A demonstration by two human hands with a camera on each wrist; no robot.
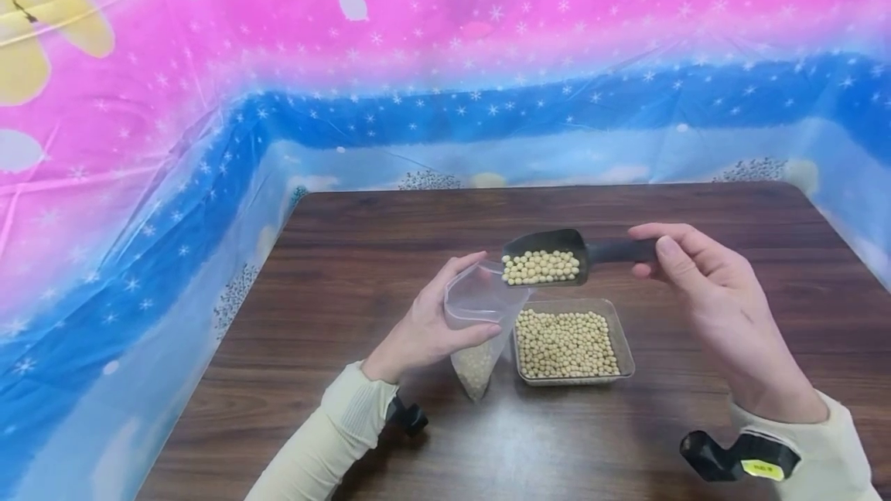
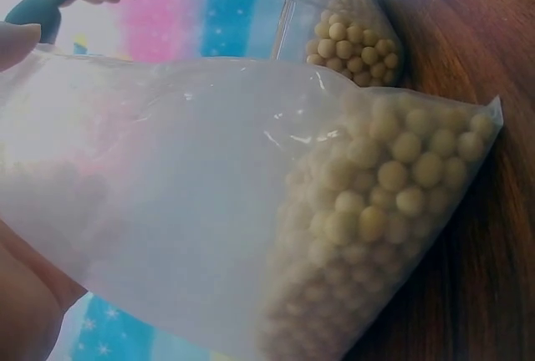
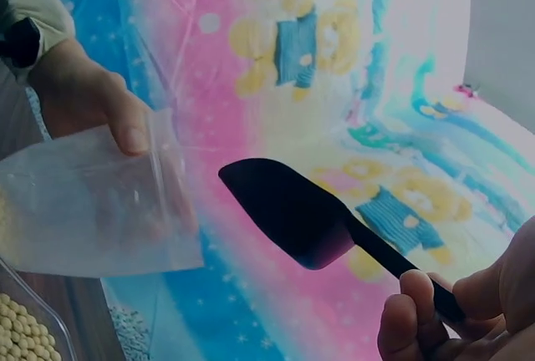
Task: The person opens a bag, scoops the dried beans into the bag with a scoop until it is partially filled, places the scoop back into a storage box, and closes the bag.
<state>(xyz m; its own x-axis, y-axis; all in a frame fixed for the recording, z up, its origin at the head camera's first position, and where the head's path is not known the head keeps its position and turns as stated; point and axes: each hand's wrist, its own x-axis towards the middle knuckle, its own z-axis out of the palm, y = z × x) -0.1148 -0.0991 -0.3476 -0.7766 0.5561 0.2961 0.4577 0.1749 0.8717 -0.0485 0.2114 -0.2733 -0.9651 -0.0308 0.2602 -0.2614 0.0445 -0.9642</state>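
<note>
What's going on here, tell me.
A person's right hand holds a dark scoop loaded with soybeans near the open mouth of a translucent plastic bag, which the left hand grips. Soybeans already sit in the bottom of the bag, and more lie in a clear tray beside it on the wood-grain table.

1. Scoop [image 1: 559, 237]: black, long-handled; gripped by the handle in the right hand [image 1: 717, 292]. Held roughly level, hollow side up, tip at the bag's mouth; contact cannot be determined.
2. Scoop load: round, pale-yellow beans [image 1: 541, 267], spread across the hollow.
3. Bag [image 2: 201, 177]: translucent plastic, mouth spread open; held near the top in the left hand [image 1: 435, 323]. Lower corner pointed downward, filled with beans; upper part unfilled.
4. Container [image 1: 627, 366]: clear, shallow, rectangular; set on the wooden table [image 1: 390, 226] beside the bag, broadly covered with similar beans.
</note>
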